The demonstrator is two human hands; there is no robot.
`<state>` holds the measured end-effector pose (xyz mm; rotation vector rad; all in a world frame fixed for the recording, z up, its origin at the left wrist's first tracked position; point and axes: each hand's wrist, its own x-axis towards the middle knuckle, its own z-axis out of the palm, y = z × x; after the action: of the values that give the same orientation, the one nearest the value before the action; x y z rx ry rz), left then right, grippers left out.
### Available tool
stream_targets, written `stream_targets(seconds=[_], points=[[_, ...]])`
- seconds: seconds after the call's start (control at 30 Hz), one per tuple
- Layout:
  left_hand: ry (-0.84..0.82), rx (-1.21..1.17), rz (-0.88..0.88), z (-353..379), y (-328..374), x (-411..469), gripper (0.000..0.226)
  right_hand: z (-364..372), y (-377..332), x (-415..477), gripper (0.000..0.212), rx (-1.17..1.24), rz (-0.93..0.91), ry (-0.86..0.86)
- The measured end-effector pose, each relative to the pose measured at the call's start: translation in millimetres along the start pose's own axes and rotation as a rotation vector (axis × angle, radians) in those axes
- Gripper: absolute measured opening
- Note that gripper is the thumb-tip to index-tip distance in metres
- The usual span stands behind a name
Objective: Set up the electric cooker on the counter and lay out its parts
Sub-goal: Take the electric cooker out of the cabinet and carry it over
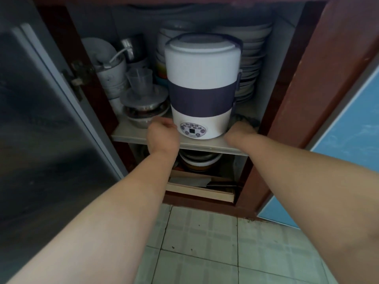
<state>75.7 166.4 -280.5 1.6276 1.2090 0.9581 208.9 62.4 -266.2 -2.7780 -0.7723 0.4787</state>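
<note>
A tall white electric cooker (pixel 202 68) with a dark purple band and an oval control panel low on its front stands upright on the upper shelf (pixel 131 134) of an open floor cabinet. My left hand (pixel 162 132) is pressed against the cooker's lower left side, fingers curled round its base. My right hand (pixel 240 132) is at the lower right side, its fingers hidden behind the cooker. Both hands grip the base from either side.
Stacked plates (pixel 252 64) stand behind and right of the cooker. Bowls, cups and metal pots (pixel 135 93) crowd the shelf's left. The lower shelf holds bowls (pixel 200 160) and a wooden board (pixel 199 187). The cabinet door (pixel 41 111) hangs open at left. Tiled floor lies below.
</note>
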Motion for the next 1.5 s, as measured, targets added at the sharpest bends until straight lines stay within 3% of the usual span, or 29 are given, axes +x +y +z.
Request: stream_targets(seconds=[0.17,0.27,0.37,0.5,0.6,0.7,0.8,0.9,1.0,1.13,1.23,1.37,1.5], points=[[-0.271,0.052,-0.244,17.8,-13.8,-19.3,0.009,10.1,11.8,-23.9,0.062,0.256,0.106,-0.075],[-0.453,0.06,-0.383,18.9,-3.2,-38.0,0.02,14.6,14.0,-40.4,0.041,0.463,0.17,-0.162],[-0.634,0.026,-0.537,14.0,5.9,-58.1,0.015,19.6,17.6,-48.2,0.022,0.578,0.153,-0.21],[-0.72,-0.039,-0.535,15.5,4.9,-63.5,0.034,15.1,20.5,-51.9,0.026,0.962,0.342,-0.262],[-0.709,-0.008,-0.498,16.2,8.2,-63.6,0.034,20.4,25.9,-45.1,0.032,1.158,0.447,-0.24],[-0.723,0.086,-0.418,15.4,6.5,-65.8,0.019,26.2,29.7,-43.5,0.042,1.209,0.412,-0.286],[-0.787,0.139,-0.35,11.4,1.9,-66.3,0.021,27.3,27.7,-43.8,0.054,1.155,0.364,-0.402],[-0.887,0.217,-0.31,2.0,0.2,-65.6,0.025,30.4,22.8,-46.0,0.033,1.031,0.303,-0.418],[-0.814,0.215,-0.335,-5.7,3.9,-56.0,0.023,27.7,17.4,-55.0,0.015,1.058,0.224,-0.368],[-0.357,0.025,-0.296,-14.2,2.2,-19.3,0.017,7.0,10.4,-57.2,0.023,1.238,0.154,-0.096],[-0.209,-0.111,-0.296,-19.4,15.6,-0.2,0.033,-8.9,-2.8,-46.7,0.022,1.322,0.15,0.066],[-0.176,-0.14,-0.241,-13.2,37.6,19.9,0.041,-18.4,-19.1,-17.7,0.014,1.315,0.213,0.186],[-0.292,-0.182,-0.298,-5.0,47.0,30.5,0.061,-18.6,-21.6,0.5,0.037,1.191,0.255,0.234]])
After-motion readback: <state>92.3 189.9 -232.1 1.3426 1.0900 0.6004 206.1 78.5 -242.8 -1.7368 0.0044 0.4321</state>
